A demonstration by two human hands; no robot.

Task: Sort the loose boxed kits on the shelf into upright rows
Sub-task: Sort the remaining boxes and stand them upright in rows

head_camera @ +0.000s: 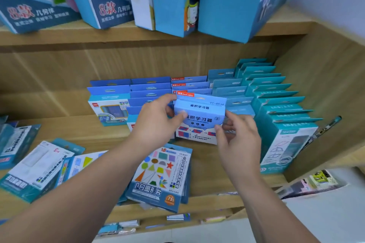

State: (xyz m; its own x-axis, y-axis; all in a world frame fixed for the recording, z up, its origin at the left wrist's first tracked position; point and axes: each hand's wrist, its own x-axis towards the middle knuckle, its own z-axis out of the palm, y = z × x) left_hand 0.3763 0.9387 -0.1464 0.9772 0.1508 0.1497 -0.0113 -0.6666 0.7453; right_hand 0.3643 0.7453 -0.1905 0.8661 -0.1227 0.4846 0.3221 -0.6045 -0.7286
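Note:
A light blue boxed kit (199,112) with an orange tab stands upright at the front of the middle row. My left hand (156,124) grips its left side, thumb on its front. My right hand (237,136) pinches its lower right corner. Behind it stand several upright rows of blue boxes (150,89), and teal boxes (276,104) fill the right rows. Loose kits lie flat at the shelf front: a shapes kit (160,175) below my hands, and white and teal kits (37,169) at the left.
The wooden shelf (207,173) has a side wall (325,85) at the right. Tall blue boxes (173,0) stand on the shelf above. More small packs (312,181) lie on a lower shelf at the right and along the bottom edge.

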